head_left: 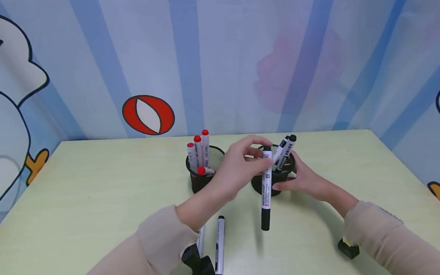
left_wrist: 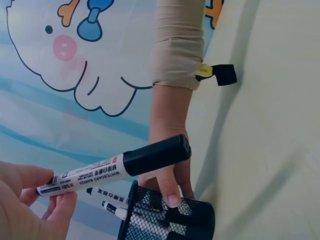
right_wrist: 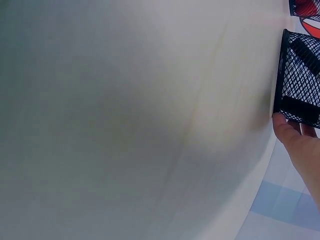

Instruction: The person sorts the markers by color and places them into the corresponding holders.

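Note:
My left hand (head_left: 238, 167) pinches a whiteboard marker (head_left: 266, 191) near its upper end, between thumb and fingers. The marker has a white barrel and a black cap pointing down, and it hangs in front of a black mesh pen cup (head_left: 282, 176). In the left wrist view the marker (left_wrist: 95, 175) stands apart from the cup's rim. My right hand (head_left: 307, 177) holds that cup from its right side, thumb at the front near the base; the right wrist view shows the thumb low on the mesh (right_wrist: 300, 75). Black-capped markers (head_left: 285, 152) lean inside the cup.
A second mesh cup (head_left: 200, 183) stands to the left with several red-capped markers (head_left: 198, 149). Another black-capped marker (head_left: 219, 247) lies on the table (head_left: 107, 193) near the front, beside a partly hidden one (head_left: 201, 240). A patterned curtain (head_left: 220, 62) rises behind the table.

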A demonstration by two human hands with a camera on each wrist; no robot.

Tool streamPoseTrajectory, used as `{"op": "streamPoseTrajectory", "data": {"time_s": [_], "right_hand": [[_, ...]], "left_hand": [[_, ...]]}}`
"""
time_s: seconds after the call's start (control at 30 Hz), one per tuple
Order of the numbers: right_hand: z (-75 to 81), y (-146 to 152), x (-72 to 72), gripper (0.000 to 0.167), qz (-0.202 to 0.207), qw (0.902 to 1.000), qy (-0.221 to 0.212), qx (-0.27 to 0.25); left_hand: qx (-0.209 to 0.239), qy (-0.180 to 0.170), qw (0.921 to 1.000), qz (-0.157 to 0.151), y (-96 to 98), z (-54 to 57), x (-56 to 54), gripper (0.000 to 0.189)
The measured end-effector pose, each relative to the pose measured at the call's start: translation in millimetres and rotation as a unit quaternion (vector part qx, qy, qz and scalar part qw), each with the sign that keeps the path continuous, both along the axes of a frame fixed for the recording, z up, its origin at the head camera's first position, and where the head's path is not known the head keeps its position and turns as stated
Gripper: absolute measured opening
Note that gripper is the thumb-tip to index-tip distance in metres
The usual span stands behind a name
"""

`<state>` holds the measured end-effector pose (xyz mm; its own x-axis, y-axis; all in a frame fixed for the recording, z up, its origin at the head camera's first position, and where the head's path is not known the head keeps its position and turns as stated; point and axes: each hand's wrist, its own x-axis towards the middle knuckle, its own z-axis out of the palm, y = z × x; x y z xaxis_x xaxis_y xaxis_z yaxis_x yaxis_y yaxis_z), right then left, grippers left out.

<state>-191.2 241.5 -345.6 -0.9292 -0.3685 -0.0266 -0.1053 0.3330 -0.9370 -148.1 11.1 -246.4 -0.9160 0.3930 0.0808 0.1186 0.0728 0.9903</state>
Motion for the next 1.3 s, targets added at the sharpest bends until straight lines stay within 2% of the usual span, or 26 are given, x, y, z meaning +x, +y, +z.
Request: {"op": "streamPoseTrajectory", "data": {"time_s": [0.23,0.6,0.83,1.3], "right_hand": [[2.1,0.0,-0.1,0.094,0.001,0.9999,-0.005,0.009],[3.7,1.7,-0.1,0.097,-0.009,0.9994,-0.013,0.029],[3.3,1.3,-1.2,0.097,-0.001,0.9999,-0.010,0.012],[2.4,0.2,-0.2,0.101,-0.008,0.9998,-0.016,0.007]], "left_hand": [[0.015,0.049,0.9985,0.019,5.3,8.0,-8.2,0.032],[0.049,0.111,0.9912,0.054,14.2,15.1,-19.4,0.031],[0.058,0.131,0.9878,0.061,16.5,16.6,-27.4,0.032],[0.087,0.168,0.9789,0.079,18.6,12.0,-42.2,0.032]]}}
